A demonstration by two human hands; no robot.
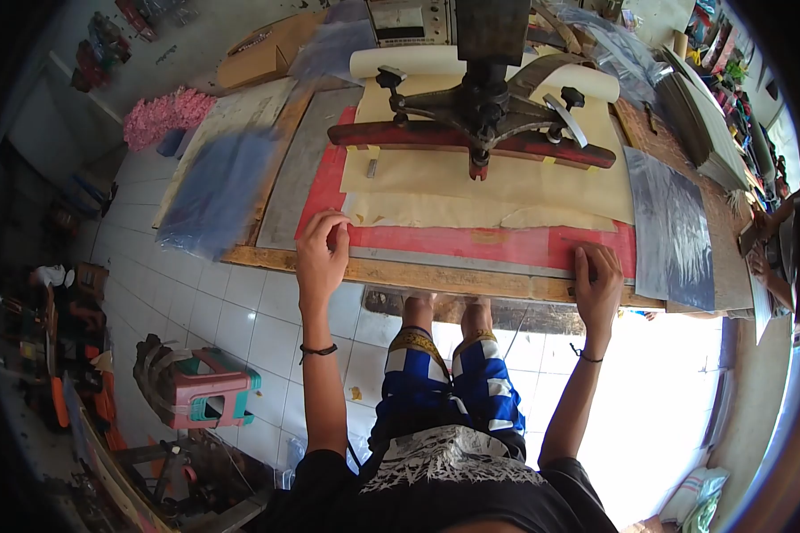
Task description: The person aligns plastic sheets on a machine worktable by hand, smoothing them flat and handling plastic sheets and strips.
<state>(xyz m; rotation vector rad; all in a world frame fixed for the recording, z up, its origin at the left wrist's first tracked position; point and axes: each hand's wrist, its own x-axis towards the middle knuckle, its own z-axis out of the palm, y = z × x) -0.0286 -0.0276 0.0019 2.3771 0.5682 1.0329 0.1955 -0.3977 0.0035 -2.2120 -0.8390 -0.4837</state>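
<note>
My left hand point(322, 258) is at the front left of the worktable, fingers curled and pinched over the edge of a red sheet point(436, 238). Near the front right corner of that sheet, my right hand point(599, 282) is closed in a similar pinch. What the fingers hold is too thin to make out; a faint clear film seems to span between them. Tan paper point(436, 182) with a ragged front edge covers most of the red sheet. Above it stands a metal press head point(486, 111) with a red bar point(400, 133).
Clear bluish plastic sheets point(218, 186) lie at the left, and a grey-blue sheet point(671, 226) at the right. A paper roll point(418, 60) rests behind the press. A pink stool point(209, 391) stands on the floor. Another person's hand point(760, 264) shows at far right.
</note>
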